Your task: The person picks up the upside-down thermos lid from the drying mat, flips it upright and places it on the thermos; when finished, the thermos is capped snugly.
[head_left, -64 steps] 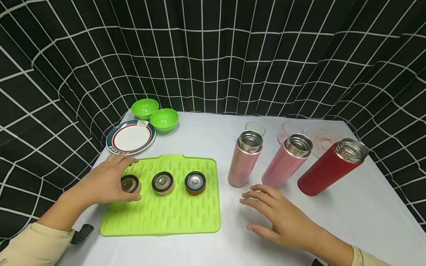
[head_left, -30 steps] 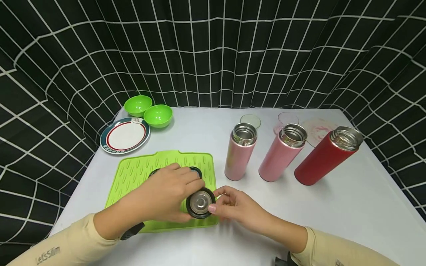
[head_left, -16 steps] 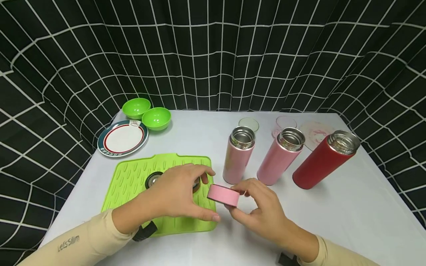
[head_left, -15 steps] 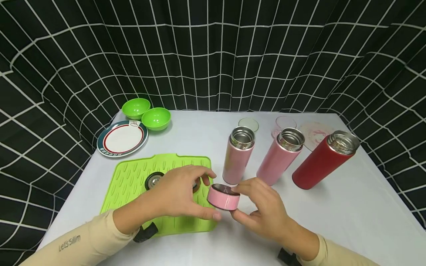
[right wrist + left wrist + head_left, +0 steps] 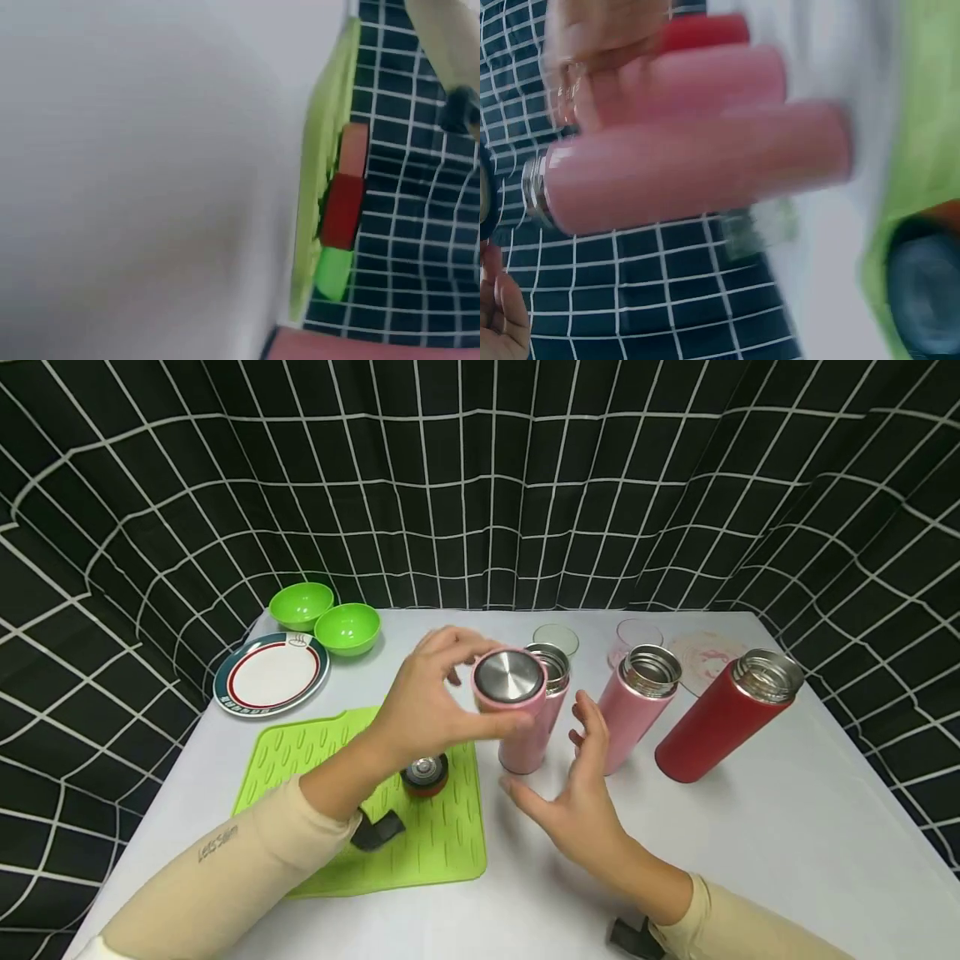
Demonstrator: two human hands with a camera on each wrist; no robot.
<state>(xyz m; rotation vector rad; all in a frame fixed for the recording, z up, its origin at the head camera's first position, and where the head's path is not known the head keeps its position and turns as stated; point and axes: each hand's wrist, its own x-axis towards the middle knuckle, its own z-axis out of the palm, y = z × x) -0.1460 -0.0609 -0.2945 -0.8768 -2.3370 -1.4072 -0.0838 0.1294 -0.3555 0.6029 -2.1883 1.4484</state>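
My left hand (image 5: 427,702) pinches a pink bottle lid (image 5: 512,678) between thumb and fingers, its silver top facing up. The lid is raised in front of the mouth of the left pink thermos bottle (image 5: 525,743), overlapping it in the head view. My right hand (image 5: 581,797) is spread beside that bottle and holds nothing. Another pink bottle (image 5: 637,710) and a red bottle (image 5: 720,722) stand uncapped to the right. A red lid (image 5: 425,778) lies upside down on the green mat (image 5: 450,843); a second pink lid (image 5: 353,148) beside it shows in the right wrist view.
Two green bowls (image 5: 348,628) and a plate (image 5: 273,672) with a dark rim stand at the back left. Behind the bottles are a clear glass (image 5: 557,637), a pinkish glass (image 5: 637,633) and a clear patterned plate (image 5: 705,660). A black gridded curtain (image 5: 450,485) surrounds the table.
My left hand lifted the lid off the mat's left side. Both hands turned it over, and the right hand let go. The left hand has raised it toward the left pink bottle.
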